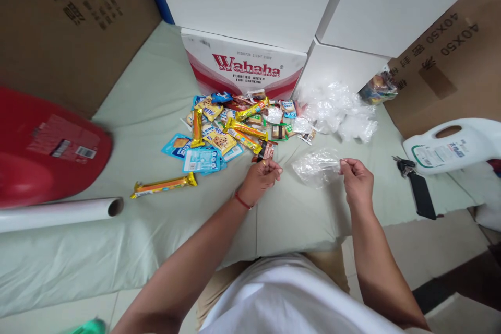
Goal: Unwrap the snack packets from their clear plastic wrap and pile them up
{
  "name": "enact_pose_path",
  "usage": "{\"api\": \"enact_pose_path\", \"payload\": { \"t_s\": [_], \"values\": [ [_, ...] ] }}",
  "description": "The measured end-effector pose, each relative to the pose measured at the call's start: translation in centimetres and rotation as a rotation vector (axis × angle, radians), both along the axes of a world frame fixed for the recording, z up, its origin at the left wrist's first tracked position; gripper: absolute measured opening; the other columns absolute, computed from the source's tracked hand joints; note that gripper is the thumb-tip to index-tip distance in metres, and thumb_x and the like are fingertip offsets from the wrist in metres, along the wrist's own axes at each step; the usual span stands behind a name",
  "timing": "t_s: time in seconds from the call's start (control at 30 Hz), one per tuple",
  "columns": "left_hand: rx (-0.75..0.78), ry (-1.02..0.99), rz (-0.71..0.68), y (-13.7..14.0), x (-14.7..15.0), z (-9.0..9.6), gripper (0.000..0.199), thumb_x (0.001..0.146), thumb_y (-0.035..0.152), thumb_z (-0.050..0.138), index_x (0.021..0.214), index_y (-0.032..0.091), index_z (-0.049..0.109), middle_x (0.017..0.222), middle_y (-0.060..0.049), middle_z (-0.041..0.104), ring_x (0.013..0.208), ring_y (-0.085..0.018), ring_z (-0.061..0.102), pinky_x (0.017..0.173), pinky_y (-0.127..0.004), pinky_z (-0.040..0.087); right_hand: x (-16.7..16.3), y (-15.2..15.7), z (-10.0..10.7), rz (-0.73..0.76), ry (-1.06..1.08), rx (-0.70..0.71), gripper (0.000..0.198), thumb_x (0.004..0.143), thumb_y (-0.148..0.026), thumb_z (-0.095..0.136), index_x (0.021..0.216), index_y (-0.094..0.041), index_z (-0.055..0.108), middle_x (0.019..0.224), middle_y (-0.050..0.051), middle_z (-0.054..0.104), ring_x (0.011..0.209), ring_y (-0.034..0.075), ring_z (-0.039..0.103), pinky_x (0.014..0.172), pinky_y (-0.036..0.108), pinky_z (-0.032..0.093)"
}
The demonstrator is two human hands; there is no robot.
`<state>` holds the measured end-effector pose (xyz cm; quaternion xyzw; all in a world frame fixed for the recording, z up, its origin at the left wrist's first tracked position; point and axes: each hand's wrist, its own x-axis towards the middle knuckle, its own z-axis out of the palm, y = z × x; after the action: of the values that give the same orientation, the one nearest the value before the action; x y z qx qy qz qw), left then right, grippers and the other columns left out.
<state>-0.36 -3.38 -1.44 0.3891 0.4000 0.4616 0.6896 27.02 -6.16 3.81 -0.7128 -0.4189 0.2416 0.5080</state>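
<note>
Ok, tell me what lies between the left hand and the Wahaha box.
The head view shows a pile of wrapped snacks between the left hand and the Wahaha box, with a dark brown packet nearest the hand.

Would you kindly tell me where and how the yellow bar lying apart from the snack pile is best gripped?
I'd pinch the yellow bar across its middle, the left hand coming from above: it looks long and narrow, lies flat, and cloth shows along both long sides.

Storage-like corner, home or shop unclear | cloth-covered surface [156,235] | cardboard boxes [58,26] | Wahaha carton [245,70] | packaged snacks [219,138] | plastic bags [332,107]
</note>
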Motion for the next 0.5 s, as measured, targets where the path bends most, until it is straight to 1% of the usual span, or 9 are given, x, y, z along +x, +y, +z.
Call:
{"api": "enact_pose_path", "payload": {
  "t_s": [0.1, 0.17, 0.23, 0.27, 0.33, 0.37, 0.43, 0.5],
  "values": [
    [0.022, -0.007, 0.012, 0.2, -0.2, 0.1, 0.045, 0.071, 0.053, 0.088, 0.082, 0.018, 0.060, 0.065, 0.004, 0.063, 0.051, -0.006, 0.049, 0.050, -0.021, 0.038, 0.4, -0.3, 0.4, -0.037, 0.179, -0.055, 0.035, 0.072, -0.047, 0.082, 0.090, -0.019, 0.071, 0.064, -0.005, 0.057, 0.052, 0.010, 0.040, 0.048, 0.025, 0.028],
    [-0.020, -0.048, -0.040, 0.0, -0.2, 0.4, 0.050, 0.074, 0.060, 0.085, 0.088, 0.019, 0.058, 0.076, 0.001, 0.067, 0.059, -0.009, 0.059, 0.059, -0.023, 0.047, -0.4, -0.5, 0.8, -0.020, 0.331, -0.102, 0.040, 0.065, -0.047, 0.087, 0.088, -0.020, 0.070, 0.065, -0.005, 0.057, 0.052, 0.009, 0.039, 0.046, 0.024, 0.025],
    [-0.117, -0.138, -0.131, -0.7, -0.1, 0.8, 0.058, 0.075, 0.066, 0.081, 0.101, 0.021, 0.056, 0.096, -0.004, 0.070, 0.076, -0.016, 0.071, 0.073, -0.032, 0.056, -2.1, -0.8, 1.2, 0.040, 0.451, -0.132, 0.042, 0.062, -0.047, 0.090, 0.086, -0.020, 0.069, 0.065, -0.005, 0.055, 0.051, 0.008, 0.039, 0.044, 0.023, 0.027],
    [-0.166, -0.193, -0.170, -1.1, 0.1, 1.0, 0.063, 0.074, 0.068, 0.081, 0.110, 0.023, 0.056, 0.108, -0.007, 0.069, 0.088, -0.021, 0.073, 0.079, -0.038, 0.058, -3.3, -1.1, 1.3, 0.081, 0.493, -0.140, 0.042, 0.062, -0.049, 0.089, 0.086, -0.021, 0.068, 0.064, -0.006, 0.054, 0.050, 0.008, 0.037, 0.044, 0.023, 0.027],
    [-0.227, -0.292, -0.207, -2.0, 0.6, 1.4, 0.078, 0.071, 0.066, 0.085, 0.131, 0.029, 0.052, 0.128, -0.009, 0.063, 0.109, -0.027, 0.070, 0.089, -0.045, 0.058, -6.1, -1.7, 1.6, 0.171, 0.549, -0.155, 0.043, 0.064, -0.052, 0.088, 0.086, -0.021, 0.067, 0.060, -0.007, 0.050, 0.048, 0.008, 0.035, 0.043, 0.023, 0.028],
    [-0.243, -0.328, -0.197, -2.4, 0.9, 1.5, 0.087, 0.069, 0.063, 0.088, 0.140, 0.032, 0.048, 0.134, -0.009, 0.060, 0.115, -0.028, 0.067, 0.091, -0.046, 0.057, -7.4, -2.1, 1.7, 0.217, 0.571, -0.168, 0.044, 0.065, -0.053, 0.088, 0.086, -0.022, 0.066, 0.059, -0.007, 0.049, 0.047, 0.008, 0.035, 0.043, 0.022, 0.028],
    [-0.271, -0.367, -0.141, -2.8, 1.4, 1.8, 0.100, 0.067, 0.055, 0.093, 0.149, 0.036, 0.040, 0.135, -0.007, 0.060, 0.118, -0.026, 0.065, 0.093, -0.042, 0.057, -9.7, -2.8, 2.0, 0.317, 0.614, -0.216, 0.046, 0.066, -0.056, 0.087, 0.085, -0.022, 0.065, 0.057, -0.007, 0.048, 0.046, 0.008, 0.033, 0.042, 0.022, 0.027],
    [-0.293, -0.371, -0.074, -2.7, 1.5, 1.9, 0.100, 0.065, 0.044, 0.096, 0.149, 0.033, 0.042, 0.125, -0.004, 0.065, 0.110, -0.022, 0.067, 0.091, -0.036, 0.055, -10.9, -3.3, 2.5, 0.401, 0.638, -0.264, 0.047, 0.068, -0.060, 0.086, 0.085, -0.022, 0.064, 0.057, -0.007, 0.046, 0.045, 0.007, 0.031, 0.041, 0.022, 0.024]
  ]
}}
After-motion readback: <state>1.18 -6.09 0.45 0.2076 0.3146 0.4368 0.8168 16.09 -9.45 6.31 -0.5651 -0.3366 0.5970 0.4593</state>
